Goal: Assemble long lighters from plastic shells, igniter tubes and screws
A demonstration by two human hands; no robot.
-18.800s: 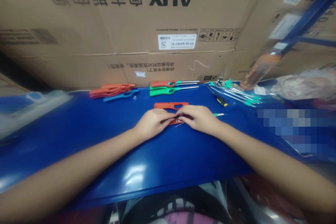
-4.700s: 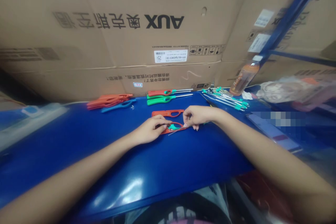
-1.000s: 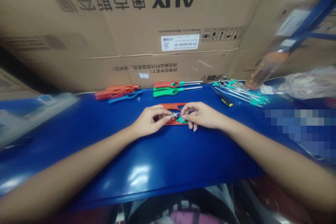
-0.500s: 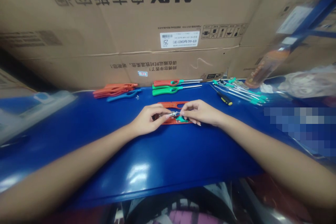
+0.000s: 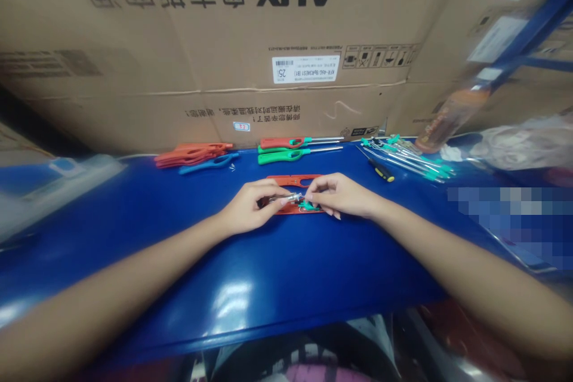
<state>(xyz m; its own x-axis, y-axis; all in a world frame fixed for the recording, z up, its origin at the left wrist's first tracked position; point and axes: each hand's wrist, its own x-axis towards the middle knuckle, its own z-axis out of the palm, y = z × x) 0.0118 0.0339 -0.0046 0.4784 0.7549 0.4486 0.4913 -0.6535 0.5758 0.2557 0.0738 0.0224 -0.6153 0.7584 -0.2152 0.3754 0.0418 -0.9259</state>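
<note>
Left hand [image 5: 248,206] pinches a small metal part [image 5: 292,196] above the open red lighter shell [image 5: 286,210] lying flat on the blue table [image 5: 268,274], with the right hand [image 5: 340,194] pinching its other end beside a green trigger piece [image 5: 308,206]; seating the internals appears in hand, calling next for fine alignment.

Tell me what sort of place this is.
Likely a warehouse assembly bench: stacked AUX cartons behind the blue workbench, lighter shells and metal tubes, and left hand and right hand pinching a metal part over a red shell.
</note>
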